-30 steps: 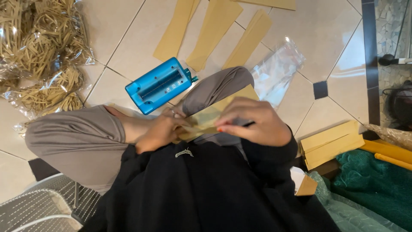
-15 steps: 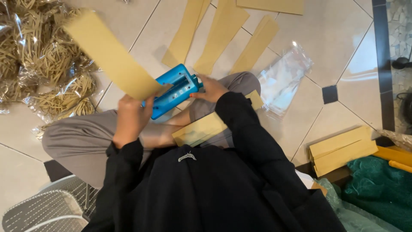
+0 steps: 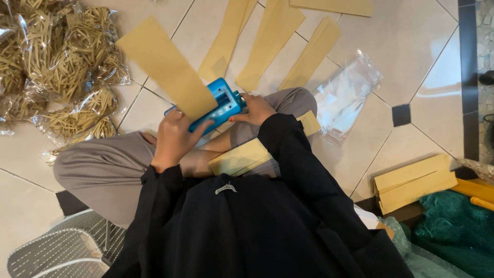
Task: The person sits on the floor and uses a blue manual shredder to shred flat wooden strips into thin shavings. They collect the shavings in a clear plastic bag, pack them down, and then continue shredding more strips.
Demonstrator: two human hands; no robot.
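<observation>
**Strip going into the blue cutter, plenty of strips left**

Head view, the only one. A person sits cross-legged on a tiled floor [image 3: 437, 87], black top, grey trousers. The left hand [image 3: 172, 139] is closed around a tan paper strip [image 3: 164, 67] and the near end of the blue cutter [image 3: 218, 105]; the strip stands up from the cutter's slot and leans toward 10 o'clock. The right hand [image 3: 256, 109] clamps the cutter's far end, fingers curled on it. The cutter sits on the knees, just in front of the body.

Done, by the look of it: bags of thin shredded strips [image 3: 56, 72] are piled at 9 to 10 o'clock of the cutter.

Left: loose long strips [image 3: 272, 41] lie on the floor at 12 to 1 o'clock, a stack of strips [image 3: 242, 157] rests on the lap touching the right sleeve, and another stack [image 3: 414, 180] lies at 4 o'clock, well apart. An empty clear bag [image 3: 347, 98] lies at 3 o'clock beside the knee. I judge the work midway; the held strip looks barely fed in.
</observation>
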